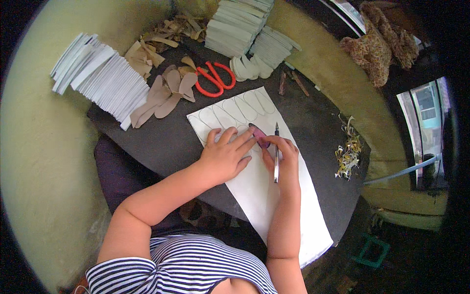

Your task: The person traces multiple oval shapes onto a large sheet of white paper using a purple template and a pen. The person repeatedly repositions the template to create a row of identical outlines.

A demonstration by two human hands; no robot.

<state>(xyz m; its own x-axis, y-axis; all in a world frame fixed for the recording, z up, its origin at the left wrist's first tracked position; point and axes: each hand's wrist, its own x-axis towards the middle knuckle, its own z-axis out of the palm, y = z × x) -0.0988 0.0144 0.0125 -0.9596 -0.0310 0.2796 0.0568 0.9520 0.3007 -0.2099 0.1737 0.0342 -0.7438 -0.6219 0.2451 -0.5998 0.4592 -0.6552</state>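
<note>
A long white sheet of paper (pixel 252 181) lies on the dark table, with rows of sole-shaped outlines drawn across its far end. My left hand (pixel 223 159) rests on the sheet with fingers spread, its fingertips reaching a small purple, dark-edged sole-shaped template (pixel 258 134). A pen (pixel 276 169) is held in my right hand (pixel 286 159), its dark end pointing away from me. The thumb and index fingertip of that hand are at the template's near end, which they partly hide.
Red-handled scissors (pixel 214 81) lie beyond the paper, beside brown sole-shaped cutouts (pixel 169 93). White stacked strips (pixel 105 76) stand at the left, and pale stacks (pixel 235 29) at the back. Small scraps (pixel 348 149) lie near the table's (pixel 313 132) right edge.
</note>
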